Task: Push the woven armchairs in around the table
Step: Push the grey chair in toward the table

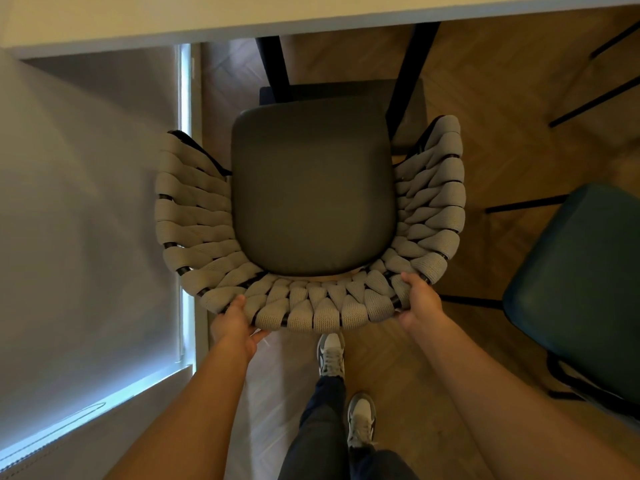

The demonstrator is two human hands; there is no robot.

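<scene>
A woven armchair (322,306) with thick grey-beige woven straps and a dark grey seat cushion (311,192) stands right below me, its front facing the table. The pale table top (242,19) runs across the top of the view, with black table legs (277,67) just beyond the seat's front edge. My left hand (235,323) grips the back rim at its left, thumb under the rim. My right hand (420,299) grips the back rim at its right. The seat's front edge sits near the table's edge.
A second chair with a dark teal seat (581,292) and black legs stands to the right. A window with a grey roller blind (86,220) fills the left side. My legs and grey sneakers (330,355) stand on the wooden floor behind the armchair.
</scene>
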